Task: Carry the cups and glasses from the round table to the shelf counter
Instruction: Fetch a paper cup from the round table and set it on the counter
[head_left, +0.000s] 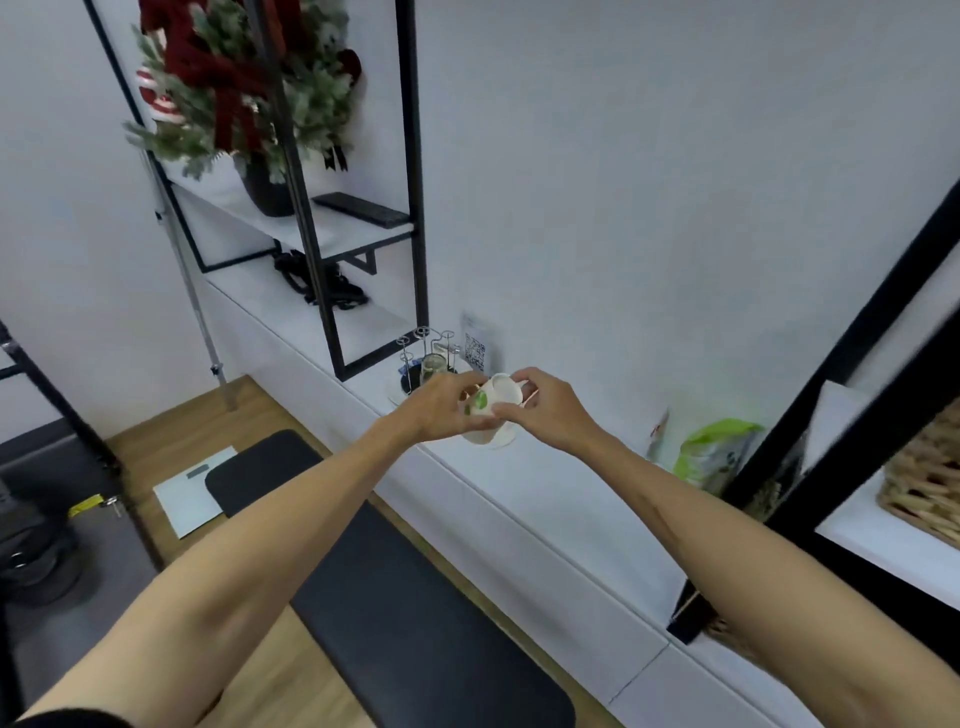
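Both hands grasp paper cups (485, 402) above the white surface (561, 499): left hand (441, 405), right hand (545, 410). Best lowered upright, beside the glass rack (428, 358) (stack looks tilted).

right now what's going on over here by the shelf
A person holds white paper cups with both hands over the white shelf counter. The left hand grips the cup with the green print, and the right hand pinches the stack from the other side. A wire rack with a glass stands just behind.
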